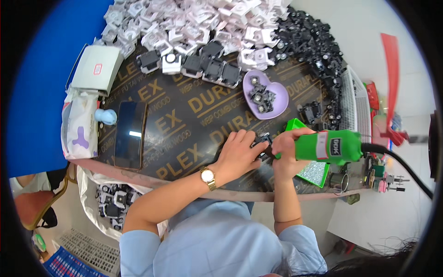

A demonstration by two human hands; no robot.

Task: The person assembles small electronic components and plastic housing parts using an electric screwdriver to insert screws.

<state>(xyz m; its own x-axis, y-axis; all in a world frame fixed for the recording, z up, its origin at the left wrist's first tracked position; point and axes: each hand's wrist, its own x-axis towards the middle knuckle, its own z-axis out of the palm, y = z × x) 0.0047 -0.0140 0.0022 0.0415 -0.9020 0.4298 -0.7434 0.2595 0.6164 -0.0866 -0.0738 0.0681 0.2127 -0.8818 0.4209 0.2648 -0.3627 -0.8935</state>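
My right hand (287,154) is wrapped round a green electric screwdriver (307,147), which lies sideways with its black cord running off to the right. Its tip points left, toward a small black plastic part (264,140) on the table. The fingers of my left hand (237,154) are closed on that part and pin it near the screwdriver's tip. Partly hidden behind the tool and right hand is a green tray (328,174) of small silvery screws (314,172). Beyond my hands sits a purple heart-shaped dish (282,99) holding several black parts (262,96).
White plastic housings (194,23) heap at the back, with black parts (314,41) piled to their right. Several black-and-white assemblies (221,71) stand before them. Leftward are a phone (130,134), a wipes pack (79,124) and a pale box (94,69). A white basket (355,106) stands right.
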